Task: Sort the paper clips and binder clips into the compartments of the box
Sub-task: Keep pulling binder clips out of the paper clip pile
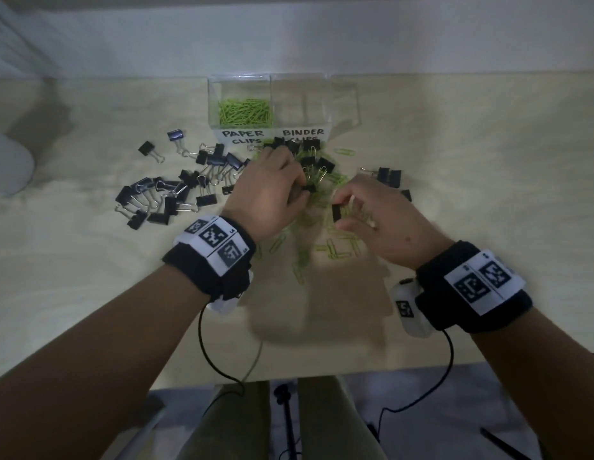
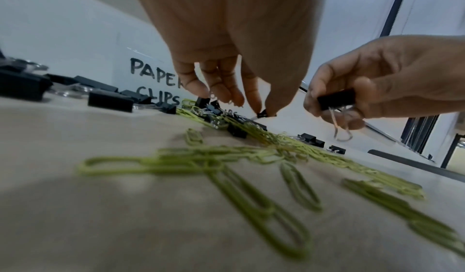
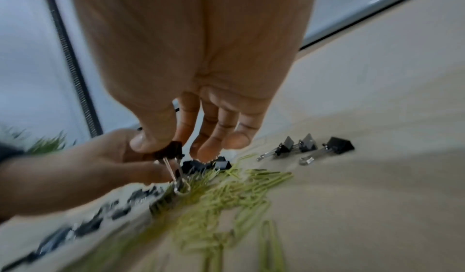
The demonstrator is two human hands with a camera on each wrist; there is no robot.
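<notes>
Bench (image 1: 90, 293): clear box (image 1: 342, 94) at far edge, paper clips (image 1: 245, 111) in its left compartment, right one bare. Binder clips (image 1: 163, 194) piled left of centre; loose green clips (image 1: 335, 247) mid-bench. Left hand (image 1: 272, 190) pinches a small binder clip (image 1: 309, 188); right hand (image 1: 381, 217) pinches another (image 1: 336, 212).

The left hand (image 1: 272, 187) pinches with thumb and forefinger, palm down. Just beside it, the right hand (image 1: 375, 214) pinches too, fingers curled.
</notes>
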